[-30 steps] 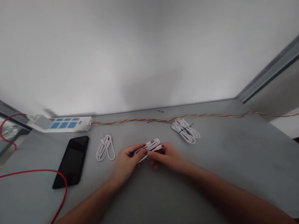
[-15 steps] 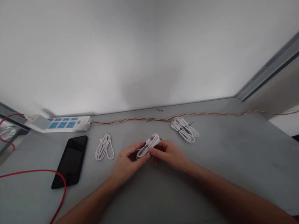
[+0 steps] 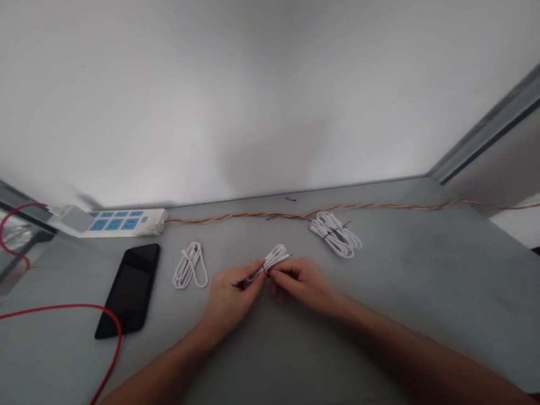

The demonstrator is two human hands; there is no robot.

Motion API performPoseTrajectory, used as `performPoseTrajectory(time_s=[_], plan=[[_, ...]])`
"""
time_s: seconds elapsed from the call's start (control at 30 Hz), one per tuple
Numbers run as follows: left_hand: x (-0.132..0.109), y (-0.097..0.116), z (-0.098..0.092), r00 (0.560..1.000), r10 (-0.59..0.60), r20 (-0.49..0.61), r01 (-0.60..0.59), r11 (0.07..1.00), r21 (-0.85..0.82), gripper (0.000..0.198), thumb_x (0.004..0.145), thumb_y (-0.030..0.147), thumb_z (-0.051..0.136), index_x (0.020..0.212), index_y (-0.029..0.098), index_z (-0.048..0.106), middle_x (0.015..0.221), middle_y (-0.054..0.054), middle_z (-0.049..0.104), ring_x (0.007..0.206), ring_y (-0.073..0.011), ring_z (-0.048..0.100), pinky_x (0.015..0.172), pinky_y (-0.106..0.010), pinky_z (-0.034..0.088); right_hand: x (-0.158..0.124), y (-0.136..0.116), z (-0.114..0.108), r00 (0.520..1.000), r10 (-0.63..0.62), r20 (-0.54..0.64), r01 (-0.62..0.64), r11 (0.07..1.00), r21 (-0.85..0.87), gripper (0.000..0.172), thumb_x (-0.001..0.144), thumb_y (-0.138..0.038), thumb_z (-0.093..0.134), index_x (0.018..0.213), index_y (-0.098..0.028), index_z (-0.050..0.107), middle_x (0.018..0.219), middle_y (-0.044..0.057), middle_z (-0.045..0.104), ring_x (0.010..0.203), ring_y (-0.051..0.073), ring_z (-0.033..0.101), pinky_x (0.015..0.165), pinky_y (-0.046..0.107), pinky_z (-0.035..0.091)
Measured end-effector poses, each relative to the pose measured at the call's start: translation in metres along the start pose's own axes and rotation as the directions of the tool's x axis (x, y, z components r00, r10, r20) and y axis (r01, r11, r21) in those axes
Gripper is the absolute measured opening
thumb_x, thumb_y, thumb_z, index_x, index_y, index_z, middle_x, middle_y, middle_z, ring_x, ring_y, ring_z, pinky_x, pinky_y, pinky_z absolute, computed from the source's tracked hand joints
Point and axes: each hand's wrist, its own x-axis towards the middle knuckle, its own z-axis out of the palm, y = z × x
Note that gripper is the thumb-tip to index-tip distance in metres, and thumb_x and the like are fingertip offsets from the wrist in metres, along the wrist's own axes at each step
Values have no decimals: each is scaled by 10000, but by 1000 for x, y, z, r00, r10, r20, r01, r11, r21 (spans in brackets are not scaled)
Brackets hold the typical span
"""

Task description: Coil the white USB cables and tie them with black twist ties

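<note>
Both my hands meet at the middle of the grey table (image 3: pixel 425 302) around a small coiled white cable (image 3: pixel 275 257). My left hand (image 3: pixel 228 294) pinches the coil's near end, where a dark tie seems to sit. My right hand (image 3: pixel 300 282) has its fingers closed on the coil from the right. Part of the coil sticks out above my fingers. A loose white cable loop (image 3: pixel 189 267) lies to the left of my hands. A bundle of white cables with dark ties (image 3: pixel 335 234) lies to the right, further back.
A black phone (image 3: pixel 130 289) lies face up at the left. A red cable (image 3: pixel 71 308) curves round it. A white power strip with blue sockets (image 3: pixel 115 222) sits at the back left. A twisted red-yellow wire (image 3: pixel 393 207) runs along the back edge by the wall.
The coil has turned in my fingers and been squeezed narrower. My hands stay at the same spot, with fingertips drawn closer together at the coil's near end.
</note>
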Motion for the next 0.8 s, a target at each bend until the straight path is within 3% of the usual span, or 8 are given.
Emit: performPoseTrajectory(time_s=[0.17,0.33,0.5,0.8], plan=[[-1,-4,1,944,328,-23,-320,932,169,260,866,188,562,1085,190,701,998,-60,751,831,-166,724,772,-265,589,2,0,2,995,84,55,-93,977,193,437,838,-545,510,663,-156,606,609,14,606,507,104,562,508,231,457],[-1,-8,3,854,520,26,-489,783,385,290,902,184,485,1129,136,659,1010,-104,742,820,-186,729,732,-285,609,4,4,2,991,107,76,-122,964,235,459,760,-596,597,668,-148,635,614,12,606,519,98,553,525,228,462],[-3,-9,4,824,566,30,-509,715,480,300,895,172,483,1150,126,635,1007,-115,738,806,-196,728,721,-285,610,6,11,-1,991,132,33,-136,969,208,391,773,-526,619,727,-144,690,638,22,638,552,110,567,535,229,470],[-6,-6,4,867,496,47,-481,808,339,431,882,195,539,1311,186,503,1209,-135,654,1029,-213,670,869,-328,568,8,4,-12,990,104,-95,-83,975,204,319,713,-470,694,760,-155,714,622,16,652,559,128,581,563,253,466]])
